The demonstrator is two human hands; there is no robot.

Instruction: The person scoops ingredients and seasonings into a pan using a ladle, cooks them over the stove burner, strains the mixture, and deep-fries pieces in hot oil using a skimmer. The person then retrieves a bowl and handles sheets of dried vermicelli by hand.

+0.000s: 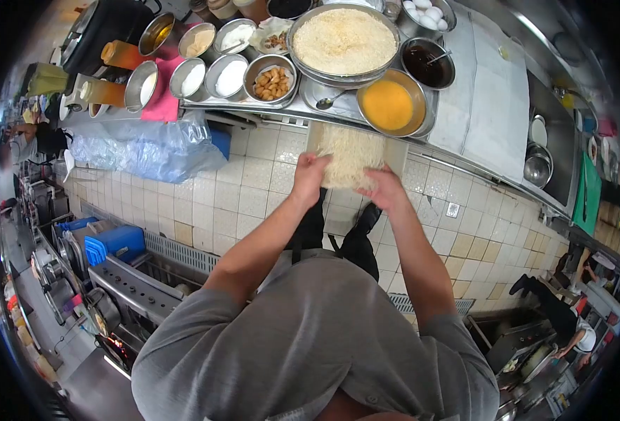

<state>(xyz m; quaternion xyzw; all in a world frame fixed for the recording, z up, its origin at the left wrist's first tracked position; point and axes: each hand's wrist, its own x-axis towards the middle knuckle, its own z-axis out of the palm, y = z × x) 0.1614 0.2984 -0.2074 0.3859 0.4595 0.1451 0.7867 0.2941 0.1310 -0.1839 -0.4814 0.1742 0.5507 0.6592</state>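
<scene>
In the head view, a large flat piece coated in pale breadcrumbs, a breaded cutlet by its look (354, 156), hangs in front of the counter edge. My left hand (311, 175) is closed on its left side, and my right hand (382, 186) grips its near right corner. What lies under the coating is hidden. A pale container (396, 153) shows beneath it, partly tucked under the counter. Just beyond, a wide bowl of breadcrumbs (343, 43) and a bowl of beaten egg (393, 104) stand on the counter, with a spoon (330, 100) between them.
Along the counter (464, 105) stand a bowl of dark sauce (428, 64), a pot of eggs (424, 15), a bowl of brown chunks (271, 83) and several bowls of powder. Clear plastic sheeting (148, 149) hangs at the left. Another person (559, 316) is far right.
</scene>
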